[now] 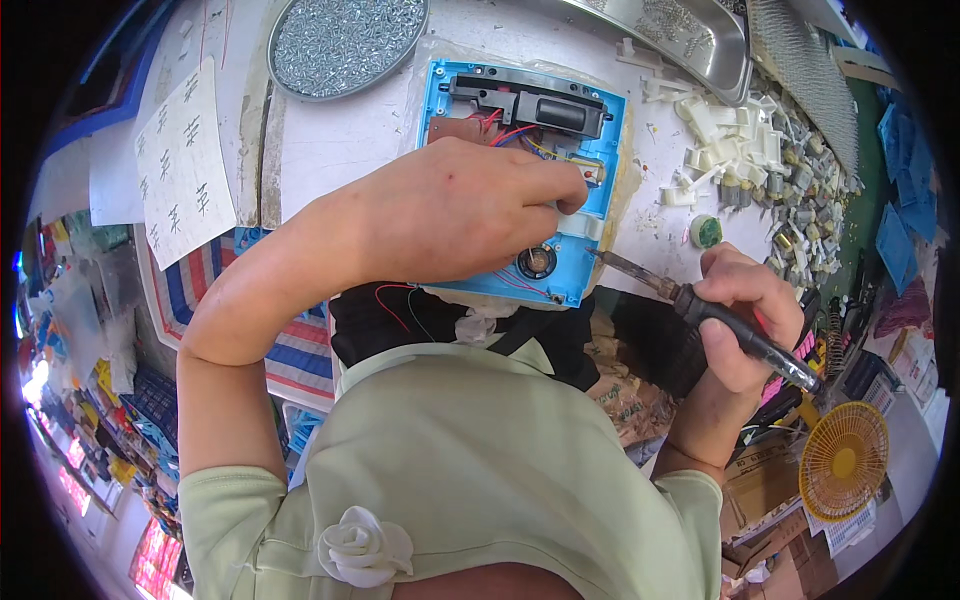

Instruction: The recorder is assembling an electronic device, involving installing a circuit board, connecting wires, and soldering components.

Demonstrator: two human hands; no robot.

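Note:
A light blue plastic housing (612, 130) lies open before me, with a black part (560, 112), coloured wires (515, 135) and a small round speaker (537, 262) inside it. My left hand (465, 210) reaches across the housing from the left. Its fingers are curled together near the right wall, beside a small white part (578, 226); whatever they pinch is hidden. In my right hand (745, 310) is a soldering iron (735, 335), gripped by its black handle. The iron's tip points left, close to the housing's lower right corner.
A round tray of small screws (348, 45) stands at the far left, and a metal tray (725, 50) at the far right. White plastic parts (725, 135) and small motors (800, 215) are heaped on the right. A green roll (706, 231) sits near my right hand. A yellow fan (843, 461) stands lower right.

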